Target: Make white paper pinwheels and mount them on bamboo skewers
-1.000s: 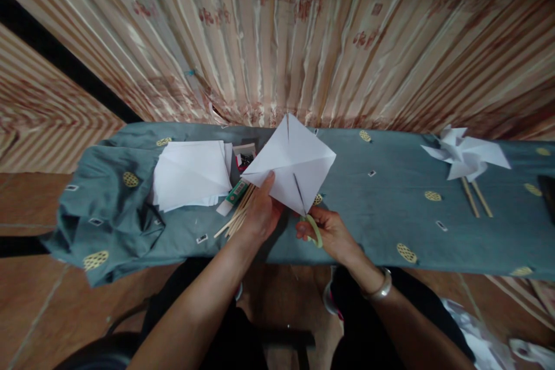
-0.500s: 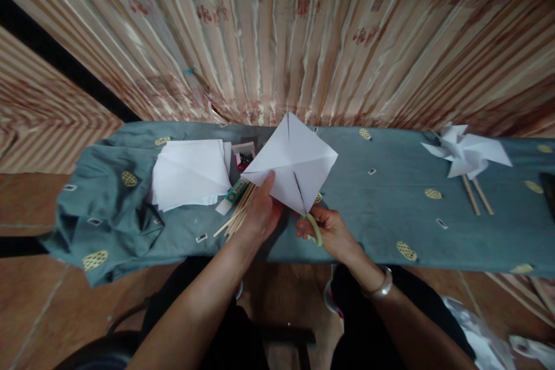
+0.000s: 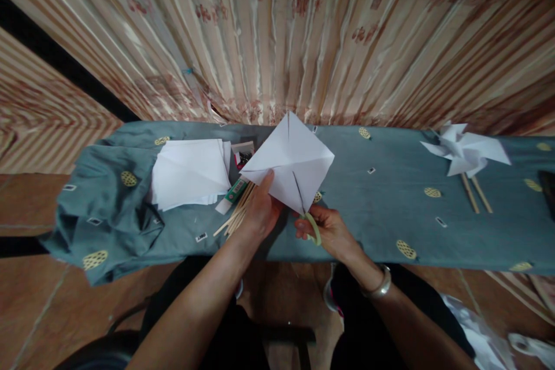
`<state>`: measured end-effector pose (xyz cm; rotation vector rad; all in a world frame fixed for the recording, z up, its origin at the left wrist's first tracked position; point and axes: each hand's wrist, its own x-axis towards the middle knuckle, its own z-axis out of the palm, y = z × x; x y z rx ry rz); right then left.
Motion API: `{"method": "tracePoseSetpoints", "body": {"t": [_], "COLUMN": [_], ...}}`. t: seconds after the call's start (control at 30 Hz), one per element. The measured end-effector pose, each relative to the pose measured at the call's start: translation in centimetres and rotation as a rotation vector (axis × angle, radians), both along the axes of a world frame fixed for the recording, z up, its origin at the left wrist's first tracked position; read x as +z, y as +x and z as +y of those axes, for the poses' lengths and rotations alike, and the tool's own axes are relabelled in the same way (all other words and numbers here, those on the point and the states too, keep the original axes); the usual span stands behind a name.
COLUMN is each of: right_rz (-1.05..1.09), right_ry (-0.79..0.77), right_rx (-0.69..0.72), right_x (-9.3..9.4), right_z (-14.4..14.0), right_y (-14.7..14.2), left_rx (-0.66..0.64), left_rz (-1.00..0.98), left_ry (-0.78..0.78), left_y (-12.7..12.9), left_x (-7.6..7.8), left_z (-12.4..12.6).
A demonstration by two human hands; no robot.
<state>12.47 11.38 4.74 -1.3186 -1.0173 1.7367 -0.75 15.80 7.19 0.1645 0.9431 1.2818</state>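
My left hand [image 3: 263,206] grips a white square paper sheet [image 3: 299,147] by its lower left edge, thumb on top. The sheet is held above the cloth with its corners pointing up, down and sideways. Slits run inward from its top, left and bottom corners. My right hand [image 3: 326,230] is closed on scissors with light green handles [image 3: 313,229]; their blade lies along the slit at the bottom corner. Beneath my left forearm and wrist, several thin wooden sticks [image 3: 236,217] lie in a bundle.
A stack of white paper [image 3: 191,173] lies on the left of the teal cloth [image 3: 381,196]. Beside it are a small green-and-white box [image 3: 233,195] and an open packet of small dark items [image 3: 243,157]. White paper pinwheels [image 3: 465,151] on sticks lie at the right. A curtain [image 3: 277,40] hangs behind.
The paper's right corner has shifted slightly left. Both hands keep their grips, and the scissors stay at the bottom slit.
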Motion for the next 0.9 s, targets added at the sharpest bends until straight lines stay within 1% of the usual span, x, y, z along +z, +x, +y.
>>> {"method": "tracePoseSetpoints", "body": {"t": [0.17,0.3,0.37,0.43,0.5,0.53,0.57,0.6,0.63,0.7,0.73,0.77,0.8,0.83,0.9], "right_rz": [-0.032,-0.059,-0.053,-0.041,-0.031,-0.036,-0.048,-0.069,-0.108,-0.224,-0.283,-0.329,-0.359,-0.377,-0.386], "right_ry": [0.025,0.010,-0.034,-0.075,-0.059,-0.027,0.018,0.063,0.110,0.205,0.251,0.296,0.336,0.369,0.403], "right_rx": [0.112,0.228,0.307,0.390,0.447,0.442,0.390,0.299,0.172,-0.137,-0.262,-0.351,-0.399,-0.414,-0.378], "right_x": [0.2,0.4,0.7,1.2,1.6,1.7,1.8,1.8,1.7,1.5,1.4,1.4,1.4,1.5,1.6], "right_z": [-0.6,-1.2,-1.4,-1.6,-1.5,-1.4,-1.2,-1.0,-0.7,-0.1,0.2,0.4,0.6,0.8,1.2], "right_y": [0.6,1.8,2.8,4.1,5.6,6.4,7.1,7.8,8.4,9.4,9.7,9.9,10.1,10.2,10.2], "left_rx": [0.015,0.070,0.113,0.126,0.108,0.096,0.082,0.065,0.039,-0.041,-0.085,-0.126,-0.162,-0.192,-0.241], "left_rz": [0.020,-0.018,-0.036,-0.049,-0.044,-0.032,-0.014,0.009,0.033,0.076,0.091,0.103,0.113,0.123,0.151], "left_ry": [0.040,0.068,0.079,0.095,0.111,0.115,0.116,0.116,0.116,0.111,0.108,0.106,0.103,0.103,0.127], "left_y": [-0.8,-2.1,-2.8,-3.4,-3.7,-3.9,-3.9,-3.9,-3.8,-3.5,-3.2,-3.0,-2.6,-2.3,-1.7], "left_x": [0.1,-0.2,-0.4,-0.6,-0.6,-0.5,-0.5,-0.4,-0.4,-0.3,-0.3,-0.3,-0.3,-0.4,-0.7], "left_z": [0.5,1.4,1.8,2.1,2.2,2.2,2.2,2.1,1.9,1.5,1.2,0.9,0.6,0.3,-0.2]}}
